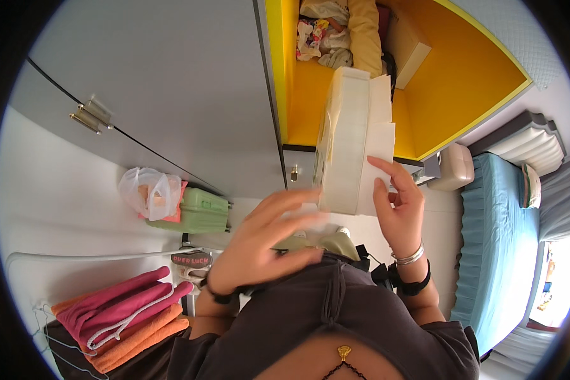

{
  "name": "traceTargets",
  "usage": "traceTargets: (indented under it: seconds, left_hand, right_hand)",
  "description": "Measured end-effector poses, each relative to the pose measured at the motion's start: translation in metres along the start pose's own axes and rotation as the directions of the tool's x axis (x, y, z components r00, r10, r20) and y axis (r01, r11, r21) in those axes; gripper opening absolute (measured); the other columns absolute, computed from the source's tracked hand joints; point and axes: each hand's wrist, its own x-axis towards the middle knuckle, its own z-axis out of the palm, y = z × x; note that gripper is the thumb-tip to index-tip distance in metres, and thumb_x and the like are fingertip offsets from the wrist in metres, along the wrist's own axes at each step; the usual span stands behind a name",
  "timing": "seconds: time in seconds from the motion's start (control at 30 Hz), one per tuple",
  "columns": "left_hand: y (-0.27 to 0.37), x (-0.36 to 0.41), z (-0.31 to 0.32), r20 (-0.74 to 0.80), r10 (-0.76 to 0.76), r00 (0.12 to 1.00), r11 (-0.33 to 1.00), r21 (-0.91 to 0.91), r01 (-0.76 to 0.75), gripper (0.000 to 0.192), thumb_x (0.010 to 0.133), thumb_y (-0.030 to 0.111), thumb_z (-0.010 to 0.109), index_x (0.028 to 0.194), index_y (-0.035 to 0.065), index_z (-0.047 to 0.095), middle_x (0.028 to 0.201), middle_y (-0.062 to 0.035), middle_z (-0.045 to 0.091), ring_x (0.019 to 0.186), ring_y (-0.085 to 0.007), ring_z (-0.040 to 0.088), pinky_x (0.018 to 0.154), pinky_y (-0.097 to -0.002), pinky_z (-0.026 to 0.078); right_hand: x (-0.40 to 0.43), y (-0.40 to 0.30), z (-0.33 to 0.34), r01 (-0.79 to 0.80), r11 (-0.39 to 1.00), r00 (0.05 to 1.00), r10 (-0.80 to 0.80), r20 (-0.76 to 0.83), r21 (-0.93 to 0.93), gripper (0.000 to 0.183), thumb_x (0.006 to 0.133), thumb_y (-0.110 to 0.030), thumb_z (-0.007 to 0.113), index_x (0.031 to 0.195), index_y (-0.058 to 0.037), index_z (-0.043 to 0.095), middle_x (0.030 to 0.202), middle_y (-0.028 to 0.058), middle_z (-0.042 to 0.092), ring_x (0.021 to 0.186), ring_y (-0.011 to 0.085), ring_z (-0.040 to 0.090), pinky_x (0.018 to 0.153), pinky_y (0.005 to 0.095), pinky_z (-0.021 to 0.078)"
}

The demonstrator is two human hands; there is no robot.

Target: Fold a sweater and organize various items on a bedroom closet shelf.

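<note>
A white cardboard box [349, 142] stands on its narrow side in front of the person, with a flap raised along its right side. My right hand [401, 199] pinches that flap between thumb and fingers. Blurred at its fingertips, my left hand [270, 232] is spread at the box's lower left; whether it touches the box is unclear. Behind the box is a yellow cabinet compartment [308, 99] holding plastic bags [335, 40], a rolled cream cloth [365, 38] and another pale box [406, 45].
Grey cabinet doors [185, 85] fill the upper left. A green suitcase [204, 211] with a plastic bag [149, 192] stands at the left, above folded pink and orange towels [123, 313]. A bed with a blue cover [498, 247] lies at the right.
</note>
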Motion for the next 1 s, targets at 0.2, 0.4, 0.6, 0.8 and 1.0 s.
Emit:
traceTargets:
  seconds: [0.2, 0.4, 0.6, 0.8, 1.0]
  left_hand:
    - [0.037, -0.015, -0.068, 0.08, 0.813, 0.577, 0.336, -0.873, -0.353, 0.034, 0.093, 0.031, 0.047, 0.101, 0.0015, 0.063, 0.104, -0.0167, 0.06, 0.093, -0.0323, 0.058, 0.075, -0.0405, 0.046]
    - [0.043, -0.008, -0.057, 0.002, 0.828, 0.561, 0.205, -0.932, -0.299, 0.047, 0.09, 0.046, 0.049, 0.092, 0.0015, 0.064, 0.085, -0.0095, 0.062, 0.073, -0.0229, 0.057, 0.062, -0.0337, 0.043]
    - [0.048, 0.002, -0.06, 0.132, 0.887, 0.443, 0.24, -0.951, -0.197, 0.055, 0.088, 0.051, 0.049, 0.09, -0.0028, 0.061, 0.076, -0.0069, 0.059, 0.065, -0.0175, 0.056, 0.059, -0.0276, 0.041]
    - [0.048, 0.009, -0.054, -0.044, 0.856, 0.515, 0.052, -0.984, -0.171, 0.044, 0.093, 0.037, 0.048, 0.099, -0.0044, 0.061, 0.075, -0.0066, 0.059, 0.06, -0.0166, 0.054, 0.057, -0.0277, 0.041]
    - [0.045, 0.016, -0.049, -0.005, 0.945, 0.328, 0.023, -0.996, -0.083, 0.035, 0.095, 0.023, 0.043, 0.11, -0.0044, 0.058, 0.072, -0.0042, 0.056, 0.061, -0.0153, 0.054, 0.057, -0.0279, 0.041]
  right_hand:
    - [-0.003, -0.001, 0.0, 0.012, 0.992, 1.0, -0.015, -0.02, -0.123, 0.031, 0.079, 0.002, 0.053, 0.107, -0.0065, 0.062, 0.093, 0.0085, 0.061, 0.063, 0.0107, 0.051, 0.046, 0.0197, 0.039]
    - [-0.006, -0.002, 0.004, 0.031, 0.995, 0.998, -0.035, -0.05, -0.092, 0.031, 0.078, 0.002, 0.054, 0.107, -0.0068, 0.062, 0.097, 0.0088, 0.062, 0.063, 0.0109, 0.052, 0.046, 0.0205, 0.0383]
    - [-0.005, 0.002, 0.005, 0.066, 0.995, 0.997, -0.069, -0.035, -0.081, 0.032, 0.078, 0.002, 0.053, 0.108, -0.0069, 0.061, 0.097, 0.0092, 0.062, 0.059, 0.0115, 0.051, 0.045, 0.0211, 0.0364]
    - [-0.005, 0.004, 0.006, 0.122, 0.985, 0.99, -0.13, -0.059, -0.122, 0.032, 0.078, 0.002, 0.053, 0.109, -0.0062, 0.061, 0.096, 0.0103, 0.062, 0.055, 0.0126, 0.049, 0.045, 0.0231, 0.0365]
    - [-0.008, 0.005, 0.004, 0.098, 0.991, 0.993, -0.104, -0.061, -0.085, 0.033, 0.079, 0.003, 0.052, 0.108, -0.006, 0.062, 0.097, 0.0066, 0.062, 0.057, 0.0051, 0.045, 0.044, 0.0182, 0.0313]
